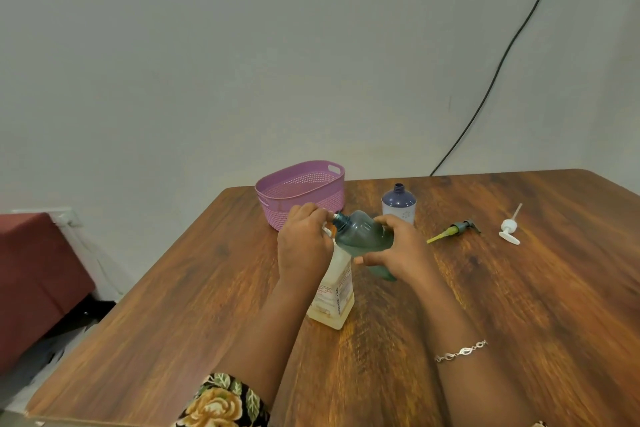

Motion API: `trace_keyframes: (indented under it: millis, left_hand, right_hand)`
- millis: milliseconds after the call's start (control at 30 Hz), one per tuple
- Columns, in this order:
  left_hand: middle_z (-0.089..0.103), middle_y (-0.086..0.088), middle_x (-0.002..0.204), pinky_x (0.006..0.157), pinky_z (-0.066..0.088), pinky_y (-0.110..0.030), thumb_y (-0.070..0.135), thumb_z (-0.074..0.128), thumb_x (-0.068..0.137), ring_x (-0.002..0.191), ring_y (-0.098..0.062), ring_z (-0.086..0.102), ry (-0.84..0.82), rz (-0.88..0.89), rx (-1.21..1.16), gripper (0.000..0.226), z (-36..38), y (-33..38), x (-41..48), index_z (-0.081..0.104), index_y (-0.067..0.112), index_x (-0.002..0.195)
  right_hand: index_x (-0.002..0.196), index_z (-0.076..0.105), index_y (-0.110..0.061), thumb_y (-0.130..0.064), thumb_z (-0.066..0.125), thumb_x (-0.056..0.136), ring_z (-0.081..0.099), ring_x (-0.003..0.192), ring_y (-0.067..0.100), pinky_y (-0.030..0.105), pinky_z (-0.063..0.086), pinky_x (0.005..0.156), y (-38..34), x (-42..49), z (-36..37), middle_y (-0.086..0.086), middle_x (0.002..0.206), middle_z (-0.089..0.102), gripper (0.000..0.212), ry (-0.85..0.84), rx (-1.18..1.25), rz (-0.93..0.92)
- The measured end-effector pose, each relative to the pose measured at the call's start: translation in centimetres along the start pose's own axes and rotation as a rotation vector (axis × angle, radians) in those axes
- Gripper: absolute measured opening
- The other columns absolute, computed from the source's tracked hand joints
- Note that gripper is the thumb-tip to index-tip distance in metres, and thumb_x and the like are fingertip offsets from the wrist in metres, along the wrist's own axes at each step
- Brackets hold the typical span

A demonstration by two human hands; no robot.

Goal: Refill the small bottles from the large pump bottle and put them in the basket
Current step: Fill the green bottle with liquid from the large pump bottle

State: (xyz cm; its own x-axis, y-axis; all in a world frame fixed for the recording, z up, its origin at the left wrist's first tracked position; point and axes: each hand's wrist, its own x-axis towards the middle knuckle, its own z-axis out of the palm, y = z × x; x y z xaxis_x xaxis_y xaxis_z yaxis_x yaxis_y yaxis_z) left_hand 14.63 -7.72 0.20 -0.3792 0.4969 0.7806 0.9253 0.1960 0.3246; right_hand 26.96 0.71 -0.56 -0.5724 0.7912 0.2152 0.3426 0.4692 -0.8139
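My right hand [394, 250] grips a small teal bottle [362, 234], tilted so its open neck points left at the white pump head of the large pump bottle [334, 291]. That large bottle stands upright on the wooden table [485, 288] with pale yellow liquid near its bottom. My left hand [304, 239] rests on top of the pump head, fingers curled over it. A second small bottle [399, 203], purple and white and uncapped, stands behind my right hand. The pink basket [301, 189] sits at the table's far left edge and looks empty.
Two loose pump tops lie on the table to the right: a dark one with a yellow tube [453, 230] and a white one [509, 227]. A black cable [502, 62] hangs down the wall behind. A red seat [34, 270] stands left of the table.
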Motion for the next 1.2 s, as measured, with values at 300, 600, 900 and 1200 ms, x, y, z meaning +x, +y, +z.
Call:
trace_keyframes:
  millis: [300,600,900,1200]
  left_hand:
    - [0.061,-0.008,0.062,0.05,0.036,-0.02,-0.014,0.062,0.063,0.057,-0.022,0.054,0.078,0.044,0.015,0.016,0.8,-0.3,-0.2,0.067,0.001,0.066]
    - [0.063,-0.005,0.066,0.06,0.051,-0.026,-0.011,0.077,0.056,0.061,-0.02,0.058,0.039,0.143,0.086,0.022,0.5,-0.1,0.0,0.07,0.003,0.071]
    - [0.061,-0.006,0.068,0.063,0.037,-0.023,-0.003,0.055,0.072,0.063,-0.02,0.056,0.125,0.187,0.101,0.016,1.4,-1.1,-1.2,0.069,0.002,0.075]
    - [0.068,-0.009,0.076,0.06,0.04,-0.017,-0.014,0.068,0.063,0.068,-0.022,0.062,0.052,0.11,0.025,0.024,0.7,-0.4,-0.5,0.072,-0.001,0.082]
  right_hand:
    - [0.116,0.054,-0.018,-0.017,0.084,0.062,0.047,0.094,0.009,0.019,0.035,0.064,0.1,0.0,0.0,-0.01,0.098,0.049,0.061,-0.009,0.009,-0.008]
    - [0.115,0.055,-0.017,-0.018,0.085,0.06,0.049,0.094,0.01,0.023,0.038,0.074,0.1,0.4,-0.2,-0.01,0.097,0.05,0.062,-0.014,0.016,-0.021]
    - [0.114,0.055,-0.018,-0.019,0.085,0.061,0.049,0.095,0.01,0.024,0.037,0.074,0.5,0.3,0.4,-0.009,0.098,0.05,0.061,-0.009,-0.002,-0.016]
    - [0.116,0.054,-0.017,-0.016,0.085,0.061,0.047,0.094,0.009,0.023,0.038,0.074,0.1,0.5,-0.1,-0.007,0.102,0.052,0.063,0.009,0.014,-0.028]
